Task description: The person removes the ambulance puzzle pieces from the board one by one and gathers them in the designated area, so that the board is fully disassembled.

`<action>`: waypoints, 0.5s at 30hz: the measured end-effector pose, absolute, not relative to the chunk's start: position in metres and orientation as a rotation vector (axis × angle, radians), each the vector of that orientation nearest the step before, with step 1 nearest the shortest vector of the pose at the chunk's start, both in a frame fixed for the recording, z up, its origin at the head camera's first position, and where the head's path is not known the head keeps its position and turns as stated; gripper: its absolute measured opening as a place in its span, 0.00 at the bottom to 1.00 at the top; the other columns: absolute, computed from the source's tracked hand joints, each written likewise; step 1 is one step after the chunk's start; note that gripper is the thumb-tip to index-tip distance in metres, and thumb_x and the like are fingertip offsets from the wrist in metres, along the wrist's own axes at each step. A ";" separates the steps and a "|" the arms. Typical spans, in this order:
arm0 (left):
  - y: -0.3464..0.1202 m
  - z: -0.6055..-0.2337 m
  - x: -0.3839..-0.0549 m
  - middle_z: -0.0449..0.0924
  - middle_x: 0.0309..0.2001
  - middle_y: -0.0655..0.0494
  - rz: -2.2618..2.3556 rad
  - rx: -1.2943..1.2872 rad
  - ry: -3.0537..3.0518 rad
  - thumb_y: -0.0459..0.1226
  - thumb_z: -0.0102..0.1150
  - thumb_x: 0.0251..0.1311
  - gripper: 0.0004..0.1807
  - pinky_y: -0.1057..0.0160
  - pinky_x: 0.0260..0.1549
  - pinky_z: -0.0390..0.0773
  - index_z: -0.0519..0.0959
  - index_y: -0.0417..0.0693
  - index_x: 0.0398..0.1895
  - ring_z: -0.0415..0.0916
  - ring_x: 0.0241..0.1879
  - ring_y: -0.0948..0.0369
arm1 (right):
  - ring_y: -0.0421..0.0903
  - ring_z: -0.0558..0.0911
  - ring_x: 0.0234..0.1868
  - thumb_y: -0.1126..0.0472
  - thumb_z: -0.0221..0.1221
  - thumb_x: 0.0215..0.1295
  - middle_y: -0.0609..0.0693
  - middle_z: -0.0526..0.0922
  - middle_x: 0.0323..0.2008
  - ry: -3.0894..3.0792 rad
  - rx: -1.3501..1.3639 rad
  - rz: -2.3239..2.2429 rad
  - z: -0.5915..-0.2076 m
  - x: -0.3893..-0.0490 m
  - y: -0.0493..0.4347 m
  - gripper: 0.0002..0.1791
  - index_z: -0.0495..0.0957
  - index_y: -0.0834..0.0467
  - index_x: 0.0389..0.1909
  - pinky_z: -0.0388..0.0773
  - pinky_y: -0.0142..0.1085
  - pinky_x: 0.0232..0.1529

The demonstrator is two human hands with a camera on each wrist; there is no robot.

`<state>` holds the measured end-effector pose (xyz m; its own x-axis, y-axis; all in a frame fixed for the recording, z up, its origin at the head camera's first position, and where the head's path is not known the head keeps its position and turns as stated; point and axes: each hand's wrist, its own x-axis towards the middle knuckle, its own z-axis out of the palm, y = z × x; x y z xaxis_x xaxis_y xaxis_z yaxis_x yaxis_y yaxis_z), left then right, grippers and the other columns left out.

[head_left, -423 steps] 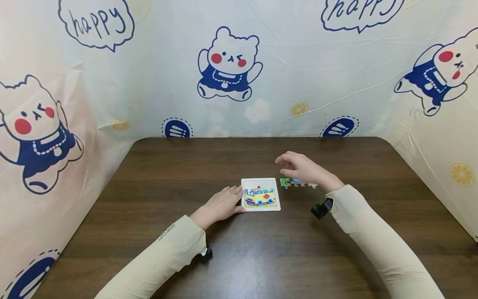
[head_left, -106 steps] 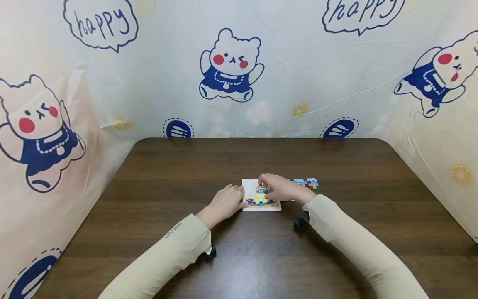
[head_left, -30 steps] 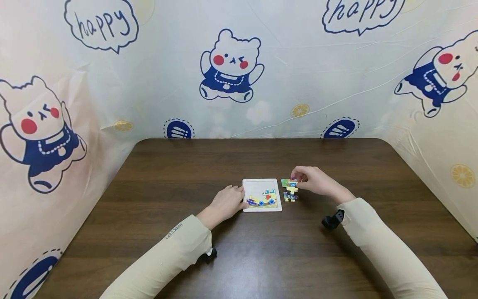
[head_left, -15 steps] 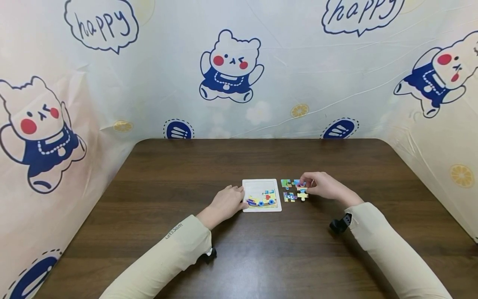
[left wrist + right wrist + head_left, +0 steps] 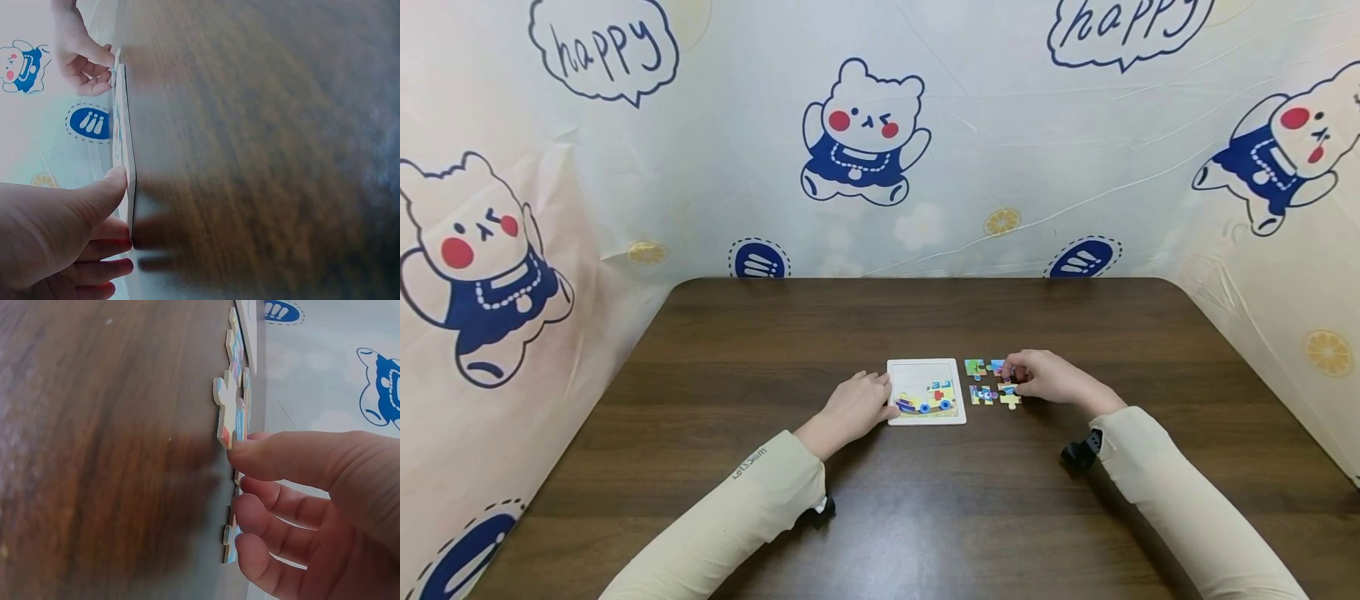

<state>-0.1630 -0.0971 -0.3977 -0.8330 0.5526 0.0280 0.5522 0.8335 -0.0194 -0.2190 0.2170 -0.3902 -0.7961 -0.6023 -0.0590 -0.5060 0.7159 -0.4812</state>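
Note:
My left hand (image 5: 852, 410) rests against the left side of a white puzzle tray (image 5: 926, 421), its thumb on the near left corner and the fingers along the side. Part of a yellow vehicle picture lies assembled in the tray's lower part. Right of it, my right hand (image 5: 1049, 377) pinches a yellow puzzle piece (image 5: 1011, 398) by its edge, low over the table. In the right wrist view the thumb meets the end of that puzzle piece (image 5: 226, 419); the index fingertip is mostly hidden.
A green puzzle piece (image 5: 975, 367), a blue one (image 5: 997, 366) and a yellow-and-blue one (image 5: 982, 395) lie between tray and right hand. The right wrist view shows another piece (image 5: 230, 544) below the fingers. A brown wooden table (image 5: 820, 325) meets a printed curtain (image 5: 715, 150).
Pieces have left the tray's picture since the earlier frames. Over the last second my right hand has moved right and nearer with the yellow piece. My left hand stays at the tray.

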 end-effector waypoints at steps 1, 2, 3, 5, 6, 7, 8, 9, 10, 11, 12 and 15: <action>-0.097 -0.398 -0.163 0.75 0.53 0.45 0.011 -0.896 -2.975 0.47 0.58 0.59 0.19 0.54 0.56 0.65 0.78 0.37 0.40 0.71 0.54 0.49 | 0.46 0.69 0.28 0.75 0.60 0.52 0.49 0.72 0.26 2.714 -0.886 -0.658 -0.391 -0.219 0.217 0.10 0.77 0.60 0.34 0.68 0.36 0.27; -0.097 -0.398 -0.163 0.75 0.53 0.45 0.006 -0.897 -2.976 0.46 0.58 0.59 0.19 0.54 0.56 0.65 0.78 0.37 0.39 0.71 0.53 0.49 | 0.45 0.69 0.28 0.75 0.60 0.52 0.49 0.72 0.26 2.716 -0.883 -0.652 -0.391 -0.220 0.217 0.10 0.77 0.59 0.34 0.67 0.36 0.27; -0.097 -0.397 -0.163 0.75 0.53 0.45 0.005 -0.897 -2.976 0.47 0.58 0.59 0.19 0.54 0.56 0.65 0.78 0.37 0.39 0.71 0.53 0.49 | 0.45 0.68 0.27 0.75 0.60 0.52 0.49 0.72 0.25 2.717 -0.881 -0.648 -0.391 -0.220 0.217 0.10 0.77 0.59 0.34 0.67 0.36 0.27; -0.097 -0.397 -0.162 0.75 0.53 0.45 0.002 -0.898 -2.977 0.47 0.58 0.59 0.19 0.54 0.56 0.65 0.78 0.37 0.39 0.71 0.53 0.49 | 0.44 0.68 0.27 0.75 0.60 0.52 0.48 0.71 0.24 2.716 -0.876 -0.648 -0.392 -0.220 0.217 0.10 0.77 0.59 0.34 0.66 0.36 0.27; -0.097 -0.397 -0.162 0.75 0.53 0.45 0.002 -0.900 -2.977 0.47 0.58 0.59 0.19 0.54 0.56 0.65 0.78 0.37 0.39 0.71 0.53 0.49 | 0.44 0.68 0.27 0.75 0.60 0.52 0.48 0.71 0.24 2.715 -0.875 -0.649 -0.392 -0.220 0.217 0.11 0.77 0.59 0.34 0.66 0.36 0.26; -0.097 -0.398 -0.162 0.75 0.53 0.45 0.003 -0.902 -2.976 0.47 0.58 0.59 0.20 0.54 0.56 0.65 0.78 0.37 0.40 0.71 0.53 0.49 | 0.44 0.68 0.27 0.75 0.60 0.52 0.48 0.71 0.24 2.715 -0.873 -0.651 -0.392 -0.220 0.218 0.11 0.77 0.59 0.34 0.66 0.36 0.26; -0.097 -0.398 -0.163 0.75 0.53 0.46 0.004 -0.904 -2.976 0.46 0.58 0.59 0.20 0.54 0.56 0.65 0.78 0.36 0.40 0.71 0.53 0.49 | 0.44 0.68 0.26 0.75 0.60 0.52 0.48 0.71 0.24 2.714 -0.870 -0.655 -0.392 -0.220 0.218 0.11 0.77 0.59 0.34 0.66 0.36 0.26; -0.098 -0.398 -0.163 0.75 0.52 0.46 0.006 -0.905 -2.974 0.46 0.57 0.59 0.20 0.54 0.56 0.65 0.78 0.36 0.40 0.71 0.53 0.50 | 0.44 0.68 0.26 0.75 0.60 0.52 0.48 0.71 0.24 2.712 -0.871 -0.658 -0.392 -0.220 0.218 0.11 0.77 0.59 0.35 0.66 0.36 0.26; -0.098 -0.398 -0.163 0.75 0.52 0.46 0.004 -0.906 -2.974 0.46 0.58 0.59 0.19 0.54 0.56 0.65 0.78 0.36 0.39 0.71 0.53 0.50 | 0.44 0.68 0.26 0.75 0.60 0.52 0.48 0.71 0.24 2.712 -0.872 -0.661 -0.392 -0.220 0.218 0.11 0.77 0.59 0.35 0.66 0.36 0.26; -0.098 -0.398 -0.163 0.75 0.52 0.46 0.001 -0.907 -2.972 0.46 0.58 0.59 0.19 0.54 0.56 0.65 0.78 0.37 0.39 0.71 0.53 0.50 | 0.44 0.68 0.26 0.75 0.60 0.52 0.48 0.71 0.24 2.712 -0.873 -0.661 -0.392 -0.220 0.218 0.11 0.77 0.59 0.35 0.66 0.36 0.26; -0.098 -0.398 -0.163 0.76 0.52 0.46 -0.002 -0.907 -2.971 0.46 0.58 0.59 0.19 0.54 0.56 0.65 0.78 0.37 0.38 0.71 0.53 0.50 | 0.44 0.68 0.26 0.75 0.60 0.52 0.48 0.71 0.24 2.711 -0.873 -0.661 -0.392 -0.220 0.218 0.11 0.77 0.59 0.35 0.66 0.35 0.26; -0.098 -0.398 -0.163 0.76 0.51 0.46 -0.010 -0.906 -2.970 0.46 0.58 0.59 0.17 0.54 0.56 0.65 0.77 0.38 0.35 0.71 0.53 0.50 | 0.44 0.68 0.26 0.75 0.59 0.53 0.49 0.72 0.24 2.703 -0.871 -0.662 -0.391 -0.219 0.218 0.11 0.78 0.60 0.36 0.66 0.35 0.26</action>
<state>-0.1627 -0.0980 -0.3976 -0.8293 0.5576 0.0365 0.5578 0.8300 -0.0042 -0.2195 0.2176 -0.3909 -0.7986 -0.5974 -0.0735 -0.4959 0.7223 -0.4821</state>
